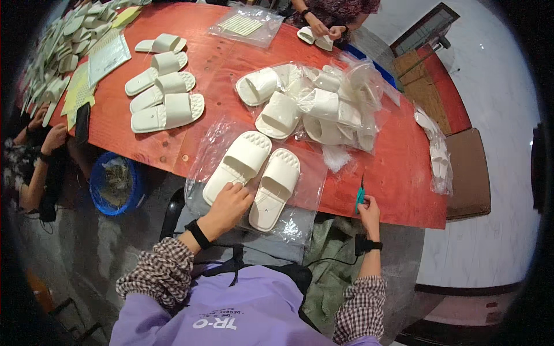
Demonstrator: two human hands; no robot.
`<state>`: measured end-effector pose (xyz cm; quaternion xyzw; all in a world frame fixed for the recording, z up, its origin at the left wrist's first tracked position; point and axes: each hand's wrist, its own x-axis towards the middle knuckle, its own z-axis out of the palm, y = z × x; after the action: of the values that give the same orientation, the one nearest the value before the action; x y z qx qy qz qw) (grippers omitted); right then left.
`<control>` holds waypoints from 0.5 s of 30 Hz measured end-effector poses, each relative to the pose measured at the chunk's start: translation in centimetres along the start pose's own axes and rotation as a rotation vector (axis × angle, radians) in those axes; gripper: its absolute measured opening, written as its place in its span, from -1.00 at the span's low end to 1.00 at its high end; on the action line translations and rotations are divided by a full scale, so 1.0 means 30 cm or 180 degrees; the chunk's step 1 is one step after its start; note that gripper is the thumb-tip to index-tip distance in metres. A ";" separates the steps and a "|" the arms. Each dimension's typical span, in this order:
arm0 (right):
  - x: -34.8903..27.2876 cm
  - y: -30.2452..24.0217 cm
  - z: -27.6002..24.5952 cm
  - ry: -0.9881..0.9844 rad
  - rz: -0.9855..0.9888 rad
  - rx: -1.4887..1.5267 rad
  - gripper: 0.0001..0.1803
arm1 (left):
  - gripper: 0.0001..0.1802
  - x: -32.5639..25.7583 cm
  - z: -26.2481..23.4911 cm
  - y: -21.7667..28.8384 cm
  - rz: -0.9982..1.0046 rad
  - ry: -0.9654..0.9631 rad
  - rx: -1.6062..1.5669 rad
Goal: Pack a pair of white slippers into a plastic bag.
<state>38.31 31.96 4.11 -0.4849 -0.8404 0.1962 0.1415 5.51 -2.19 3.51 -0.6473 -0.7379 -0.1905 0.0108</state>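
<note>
The left hand [229, 203] lies flat, fingers apart, on 2 slippers [257, 176] whose long axes point away, while the right hand [369, 210] seems clamped on a green tool [360, 196].

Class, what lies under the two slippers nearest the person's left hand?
A clear plastic bag lies under the two slippers, spread over the red table edge. The left hand covers one slipper's heel; what is beneath is hidden.

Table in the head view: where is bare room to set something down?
Bare red table lies right of the bagged slippers pile, above the right hand. Another strip runs between the loose slippers and that pile. The far-left edge is crowded with stacked insoles.
</note>
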 end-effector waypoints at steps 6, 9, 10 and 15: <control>-0.207 -0.430 -0.040 -0.2628 0.0005 0.2144 -0.60 | -0.82 -0.020 -0.089 -0.023 -0.0386 0.0214 -0.1078; -0.267 -0.589 0.001 -0.3599 -0.0528 0.1517 -0.59 | -0.87 -0.010 -0.078 -0.041 -0.0245 0.0424 -0.1243; -0.273 -0.610 0.030 -0.3806 -0.0865 0.1140 -0.59 | -0.87 -0.010 -0.071 -0.044 -0.0253 0.0431 -0.1243; -0.268 -0.709 0.149 -0.4433 -0.0840 0.1516 -0.57 | -0.90 -0.012 -0.068 -0.044 -0.0301 0.0528 -0.1144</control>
<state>24.19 14.48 9.72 -0.0999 -0.7216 0.6159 -0.2999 3.82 -3.26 4.94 -0.5856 -0.7182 -0.3721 -0.0532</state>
